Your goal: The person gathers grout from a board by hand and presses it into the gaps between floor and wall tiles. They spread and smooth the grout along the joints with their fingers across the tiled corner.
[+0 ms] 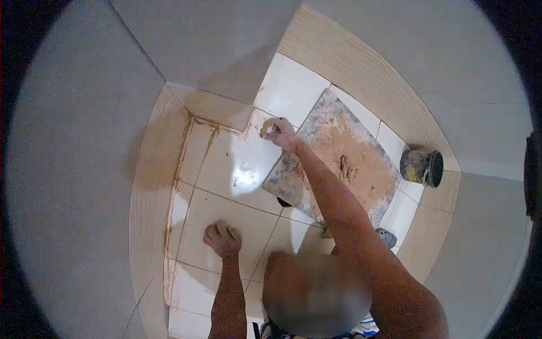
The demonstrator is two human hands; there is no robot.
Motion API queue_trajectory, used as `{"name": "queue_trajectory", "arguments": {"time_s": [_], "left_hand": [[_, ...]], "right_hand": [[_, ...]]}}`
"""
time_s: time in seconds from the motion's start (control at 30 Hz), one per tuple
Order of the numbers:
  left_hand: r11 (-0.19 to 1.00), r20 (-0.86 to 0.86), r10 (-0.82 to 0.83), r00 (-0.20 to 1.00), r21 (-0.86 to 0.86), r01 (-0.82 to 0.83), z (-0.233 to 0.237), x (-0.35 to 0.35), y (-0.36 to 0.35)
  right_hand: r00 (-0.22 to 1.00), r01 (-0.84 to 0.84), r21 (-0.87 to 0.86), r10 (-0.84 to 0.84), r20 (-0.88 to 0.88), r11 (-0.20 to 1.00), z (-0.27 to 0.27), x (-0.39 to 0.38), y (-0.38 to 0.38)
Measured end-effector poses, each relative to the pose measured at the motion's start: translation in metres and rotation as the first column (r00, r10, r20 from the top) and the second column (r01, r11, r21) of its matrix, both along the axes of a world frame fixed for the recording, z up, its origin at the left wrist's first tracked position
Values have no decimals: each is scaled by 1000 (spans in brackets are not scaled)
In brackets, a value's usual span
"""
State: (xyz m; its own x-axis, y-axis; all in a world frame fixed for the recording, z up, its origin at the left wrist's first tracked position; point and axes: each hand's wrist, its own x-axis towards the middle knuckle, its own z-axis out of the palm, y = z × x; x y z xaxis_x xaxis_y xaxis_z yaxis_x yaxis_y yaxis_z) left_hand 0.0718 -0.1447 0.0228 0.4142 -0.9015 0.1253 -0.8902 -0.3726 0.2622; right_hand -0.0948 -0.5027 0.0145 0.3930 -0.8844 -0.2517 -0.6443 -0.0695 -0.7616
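Observation:
My right hand (285, 137) reaches forward over the white floor tiles (226, 209), near the inner corner of the wall. Its fingers are pinched on a small yellowish piece (267, 125), too blurred to name exactly. My left hand (223, 238) leans on a tile to the left, fingers bent but a little apart, with nothing visible in it. Beneath my right forearm lies a square board (323, 110), stained grey, bearing a spread of pinkish-brown powder or mortar (361, 169). Brown smears run along the tile joints at the wall.
A dirty dark bucket (420, 168) with a wire handle stands right of the board. A grey object (386, 237) lies by the board's near corner. Wood-look skirting tiles (152, 164) and grey walls (73, 158) enclose the floor. My knee (276, 263) is close to the tiles.

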Motion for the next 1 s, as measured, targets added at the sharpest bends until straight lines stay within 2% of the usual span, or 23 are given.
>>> {"name": "queue_trajectory", "arguments": {"time_s": [0.03,0.07,0.17,0.23,0.27,0.33,0.43,0.47,0.5,0.57,0.67,0.73,0.77,0.8,0.83,0.87,0.9,0.93,0.97,1.0], "left_hand": [[1000,0,-2,1000,-5,2,1,0,2],[1000,-6,7,1000,-19,-8,0,0,1],[1000,4,8,1000,-24,-8,0,0,0],[1000,24,-7,1000,-12,8,-1,0,2],[1000,32,-7,999,-24,8,0,-1,2],[998,44,-13,999,-55,16,-3,-2,-2],[1000,47,0,999,1,0,0,0,-3],[998,47,3,999,-56,-1,-2,1,-4],[995,42,7,999,-103,-2,-2,-1,-1],[996,52,-1,999,-84,6,-5,2,4],[1000,17,-10,1000,-12,11,-10,-3,13],[999,-26,-31,999,34,32,-15,0,8],[1000,15,-23,1000,-21,23,-16,1,8],[997,46,-20,999,-78,23,-19,-1,8],[994,14,-76,997,-81,77,-26,1,9],[997,119,-65,991,-27,69,-33,5,13],[998,229,-58,972,27,53,-35,3,15],[995,213,-96,972,33,91,-28,-3,13],[997,217,-77,973,0,79,-18,-5,4],[998,225,-55,973,-27,63,-10,-5,2]], "right_hand": [[1000,-7,86,5,27,996,0,1,-1],[999,-11,76,9,30,997,0,3,-5],[998,-69,13,69,3,998,-4,2,-3],[992,-19,-100,6,-125,995,-16,3,0],[992,-13,-95,1,-126,995,-20,0,5],[997,-57,-131,62,39,990,-16,0,4],[995,-64,-111,72,73,992,0,3,4],[1000,-1,-70,0,-16,998,5,6,7],[1000,-4,-68,3,-14,998,-1,8,6],[999,-24,-210,16,-39,977,-16,5,9],[994,20,-201,-40,-99,979,10,9,14],[989,6,-167,-31,-146,986,6,10,12],[994,3,-217,-27,-104,976,-12,8,13],[992,122,-301,-130,-6,946,-28,9,19],[995,97,-383,-92,32,919,-29,10,15],[990,135,-152,-139,-18,979,-7,9,13],[988,70,-335,-113,-109,940,-36,15,10],[975,-24,-490,-87,-203,871,-64,17,10],[972,-5,-495,-112,-207,869,-50,9,9],[973,68,-384,-146,-180,921,-19,13,14]]}}
